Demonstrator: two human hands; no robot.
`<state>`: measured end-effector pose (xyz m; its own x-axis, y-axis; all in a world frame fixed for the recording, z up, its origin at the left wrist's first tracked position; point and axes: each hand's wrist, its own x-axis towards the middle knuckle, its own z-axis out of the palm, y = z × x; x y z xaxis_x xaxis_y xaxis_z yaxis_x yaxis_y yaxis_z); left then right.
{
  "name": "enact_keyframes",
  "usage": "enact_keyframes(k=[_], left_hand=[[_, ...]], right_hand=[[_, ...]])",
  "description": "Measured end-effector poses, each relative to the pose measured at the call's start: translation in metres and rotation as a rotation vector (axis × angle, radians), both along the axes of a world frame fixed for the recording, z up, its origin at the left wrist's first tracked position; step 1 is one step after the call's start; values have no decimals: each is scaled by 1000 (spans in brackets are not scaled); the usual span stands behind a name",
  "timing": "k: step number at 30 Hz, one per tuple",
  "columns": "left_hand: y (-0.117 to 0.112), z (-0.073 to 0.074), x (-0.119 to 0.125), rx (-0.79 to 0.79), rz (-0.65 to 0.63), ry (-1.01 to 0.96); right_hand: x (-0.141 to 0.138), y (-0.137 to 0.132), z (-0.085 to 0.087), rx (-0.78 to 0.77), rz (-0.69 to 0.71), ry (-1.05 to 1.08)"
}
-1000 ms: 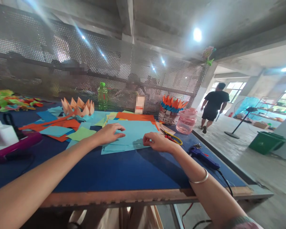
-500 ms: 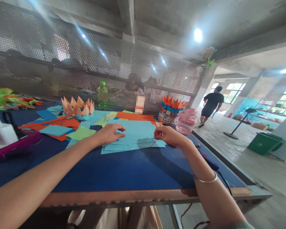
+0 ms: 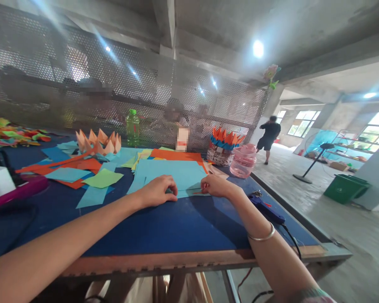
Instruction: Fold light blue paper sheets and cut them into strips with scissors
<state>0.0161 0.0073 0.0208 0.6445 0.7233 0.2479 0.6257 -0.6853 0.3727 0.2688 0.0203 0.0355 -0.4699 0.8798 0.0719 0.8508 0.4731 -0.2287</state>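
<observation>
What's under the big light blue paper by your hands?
Past the far edge of the light blue paper, an orange paper sheet sticks out. Anything else beneath it is covered and cannot be seen.

Desk (image 3: pixel 164 227) top dark navy, front edge brown wood. Sheets of paper (image 3: pixel 173 172) sky blue; orange paper (image 3: pixel 177 155) at far side; square of paper (image 3: pixel 102 178) lime green. Paper crown (image 3: pixel 97 143) peach. Woven basket (image 3: pixel 216 156) brownish, orange-and-blue points. Jar (image 3: pixel 242 165) pink. Glue gun (image 3: pixel 265 206) blue, perhaps violet-tinged. Metal screen (image 3: pixel 82 67) grey, dotted with holes.

One left hand (image 3: pixel 158 192), one right hand (image 3: pixel 219 186) — one hot glue gun (image 3: pixel 265 206), one green bottle (image 3: pixel 132 128).
</observation>
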Motion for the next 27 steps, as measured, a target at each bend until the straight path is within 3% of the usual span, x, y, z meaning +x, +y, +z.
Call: enact_keyframes(k=[10, 21, 27], left_hand=[[-2, 3, 2, 58, 40, -38], [-3, 0, 5, 180, 16, -177], [-2, 9, 0, 116, 1, -317]], right_hand=[[-19, -8, 4, -71, 110, 295], [-55, -19, -19, -351, 218, 723], [-51, -20, -6, -333, 215, 828]])
